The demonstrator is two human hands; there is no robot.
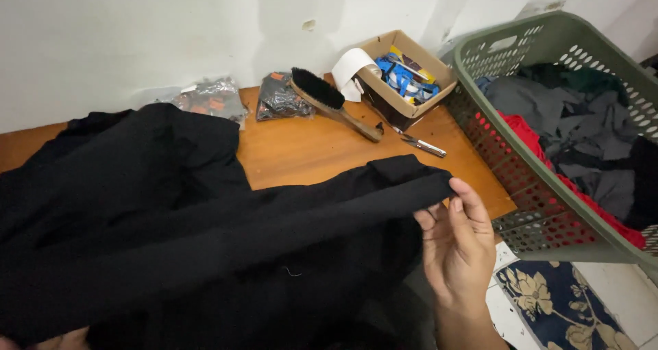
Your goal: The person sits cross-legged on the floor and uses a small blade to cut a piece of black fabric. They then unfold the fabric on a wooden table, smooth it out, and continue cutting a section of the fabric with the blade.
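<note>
A large black garment (171, 227) lies spread over the wooden table (308, 148) and hangs off its near edge. My right hand (456, 244) is palm up at the garment's right end, fingertips pinching the edge of a long folded band of the cloth. Only a sliver of my left hand (62, 340) shows at the bottom left corner, under the black cloth; whether it grips the cloth is hidden.
A wooden clothes brush (329, 100), two foil packets (212, 98), a small cardboard box (404, 76) with blue items and a paper roll, and a small metal tool (421, 144) sit at the back. A green laundry basket (548, 206) of clothes stands right, above a floral mat (555, 302).
</note>
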